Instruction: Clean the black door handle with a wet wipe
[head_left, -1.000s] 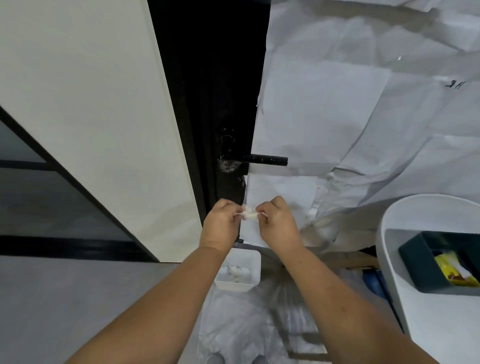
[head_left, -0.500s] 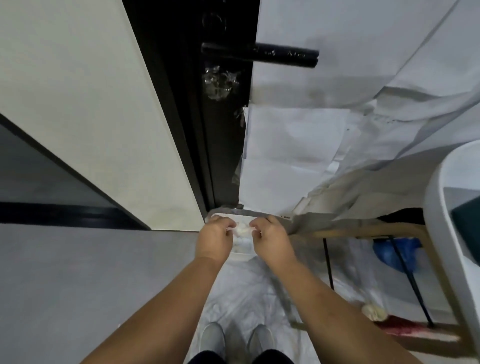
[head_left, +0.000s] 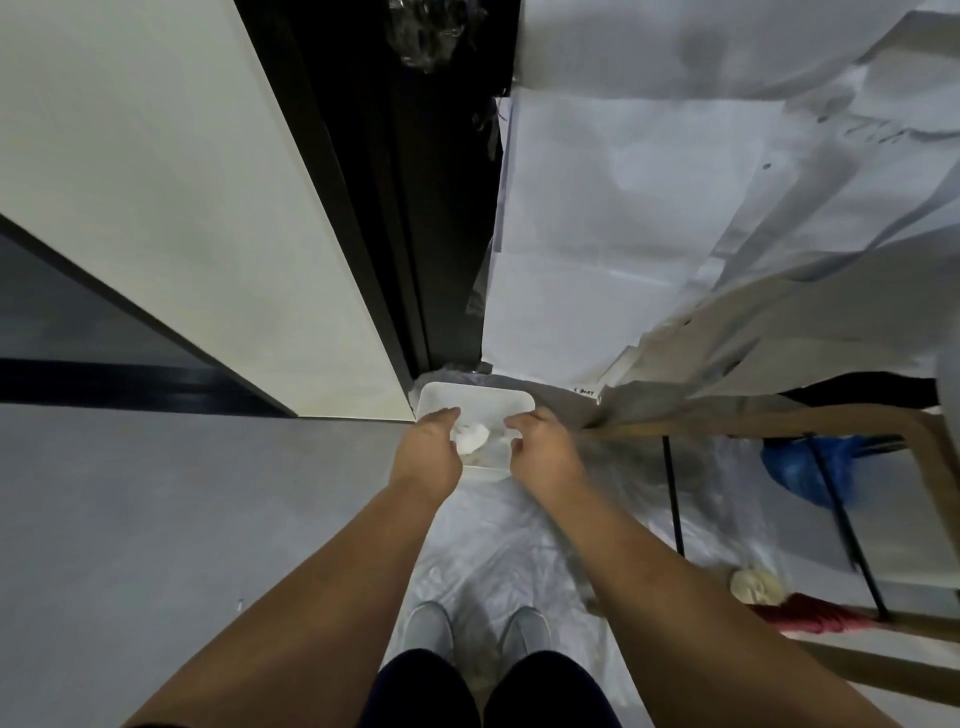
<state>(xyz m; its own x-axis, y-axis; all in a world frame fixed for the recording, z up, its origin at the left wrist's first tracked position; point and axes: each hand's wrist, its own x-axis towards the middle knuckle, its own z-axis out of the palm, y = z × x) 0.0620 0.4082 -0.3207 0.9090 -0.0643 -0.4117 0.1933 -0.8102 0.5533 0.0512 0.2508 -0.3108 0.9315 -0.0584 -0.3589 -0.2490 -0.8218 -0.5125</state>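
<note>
Both forearms are bare from the lower edge of the view up to the wrists, with no sleeve, watch or band visible on either. The left hand (head_left: 428, 447) and the right hand (head_left: 543, 451) are bare too, with no glove or ring that shows. At 6 o'clock, dark, probably navy or black trousers (head_left: 493, 693) cover both legs. Just above them, toward 12 o'clock, sit two light grey shoes (head_left: 428, 631) with smooth rounded toes; any laces or markings are too blurred to make out.

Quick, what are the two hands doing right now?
Left hand: open, fingers loosely curled beside the white wipe, holding nothing.
Right hand: open, holding nothing.
</note>
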